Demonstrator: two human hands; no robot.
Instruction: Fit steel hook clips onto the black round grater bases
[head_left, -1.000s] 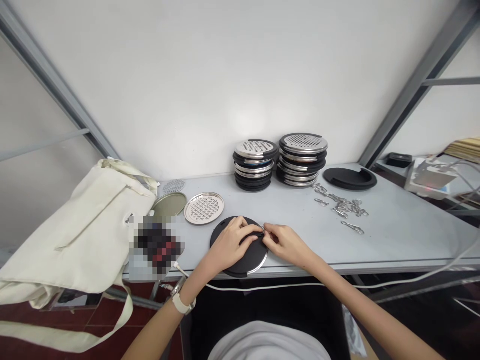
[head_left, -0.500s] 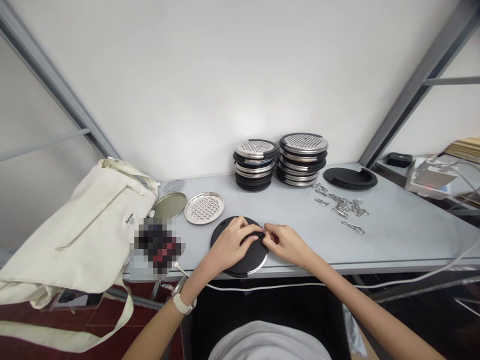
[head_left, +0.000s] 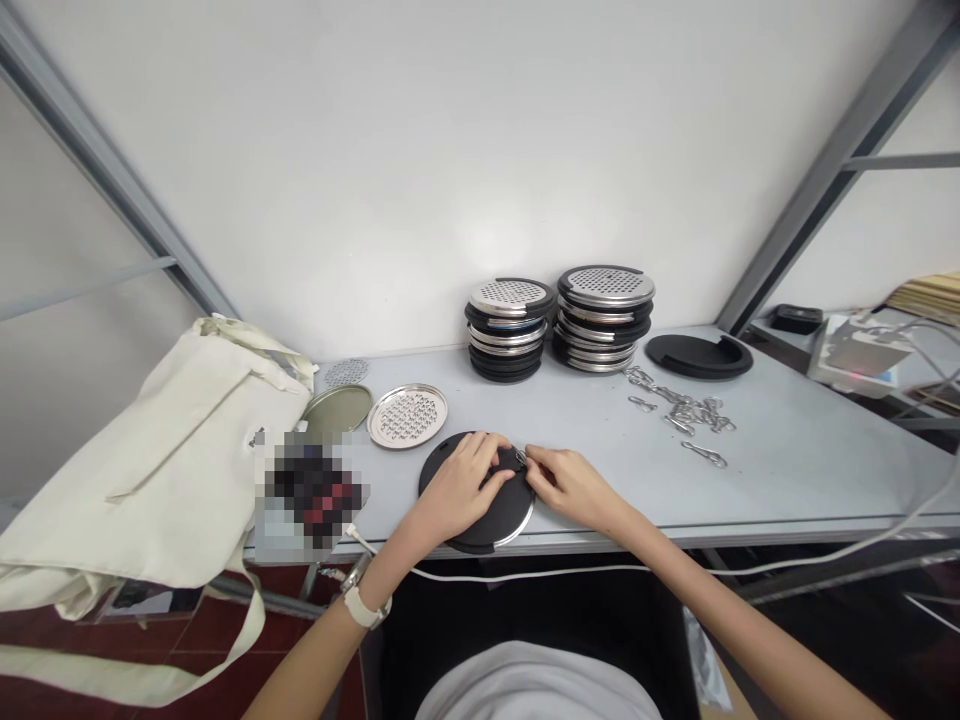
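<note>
A black round disc (head_left: 491, 525) with a silver metal rim on its near right side lies at the table's front edge. My left hand (head_left: 466, 485) rests across it, fingers curled and thumb bent toward the disc's right edge, gripping it. At that edge, a small silver snap hook (head_left: 520, 456) shows between the two hands. My right hand (head_left: 562, 480) pinches this hook with thumb and forefinger, the other fingers curled in. Just how the hook meets the disc is hidden by the fingertips. Loose snap hooks (head_left: 697, 412) lie in a pile to the right.
Two stacks of round graters in black holders, the left stack (head_left: 507, 340) and the right stack (head_left: 604, 330), stand by the wall. A black holder (head_left: 697, 356) lies right, a grater plate (head_left: 409, 416) left. A cream bag (head_left: 165, 460) and white cable (head_left: 525, 577) are nearby.
The snap hook now shows more plainly between my fingertips, and my left forefinger has drawn back slightly from it. The disc stays in nearly the same place.
</note>
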